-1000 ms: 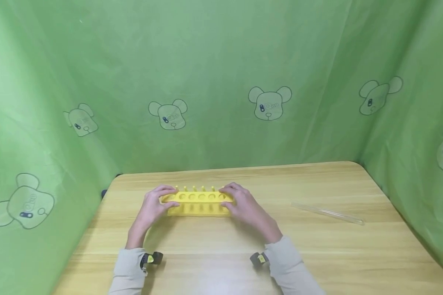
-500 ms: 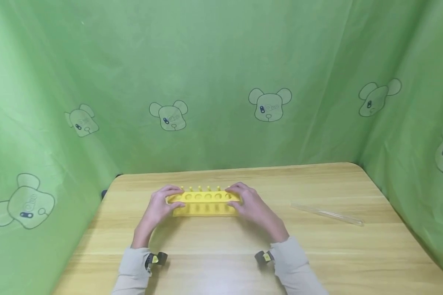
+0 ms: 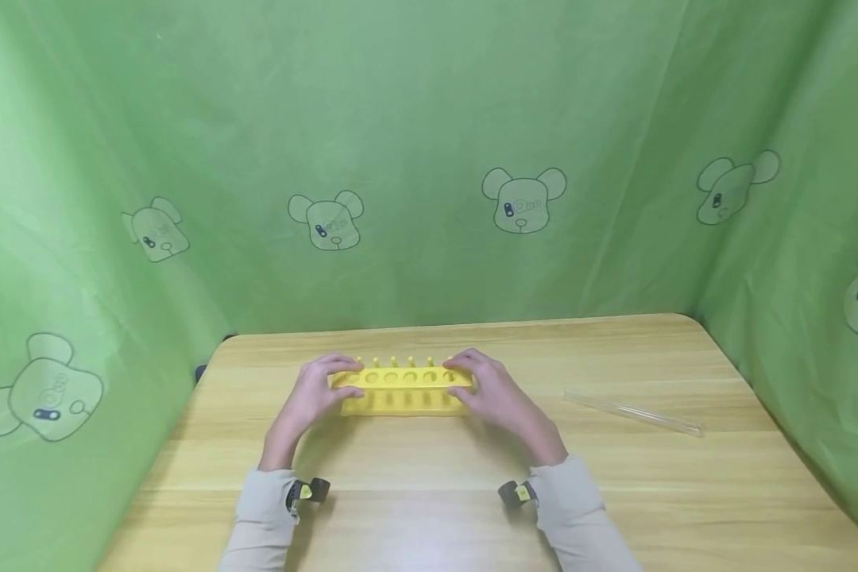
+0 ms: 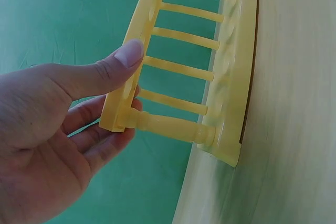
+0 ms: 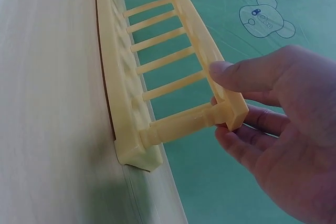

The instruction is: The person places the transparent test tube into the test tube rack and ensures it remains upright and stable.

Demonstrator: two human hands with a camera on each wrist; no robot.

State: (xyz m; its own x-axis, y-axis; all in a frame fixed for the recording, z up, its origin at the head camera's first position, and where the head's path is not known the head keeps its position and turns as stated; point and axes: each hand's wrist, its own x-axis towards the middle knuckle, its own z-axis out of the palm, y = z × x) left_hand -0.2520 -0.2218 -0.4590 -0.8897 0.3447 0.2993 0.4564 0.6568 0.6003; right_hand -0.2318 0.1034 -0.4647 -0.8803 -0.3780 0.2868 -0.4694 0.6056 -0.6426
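A yellow test tube rack (image 3: 407, 379) with a row of round holes and a row of upright pegs stands at the middle of the table. My left hand (image 3: 322, 389) grips the left end of its top plate, thumb on the near side and fingers behind. At the opposite end, my right hand (image 3: 489, 389) holds the top plate the same way. Both wrist views show the rack's base (image 4: 239, 77) at the wooden surface, with thumb and fingers pinching the upper bar (image 5: 202, 45). To the right lies a clear glass test tube (image 3: 636, 412), apart from both hands.
The wooden table (image 3: 415, 461) has rounded far corners. Green curtains (image 3: 415, 159) with printed bear heads hang behind it and along both sides. A dark wrist camera (image 3: 319, 489) sits on the left wrist and another camera (image 3: 509, 494) on the right.
Both hands have shifted the rack a short way to the right along the table, keeping their grip on its ends. The test tube has stayed in place.
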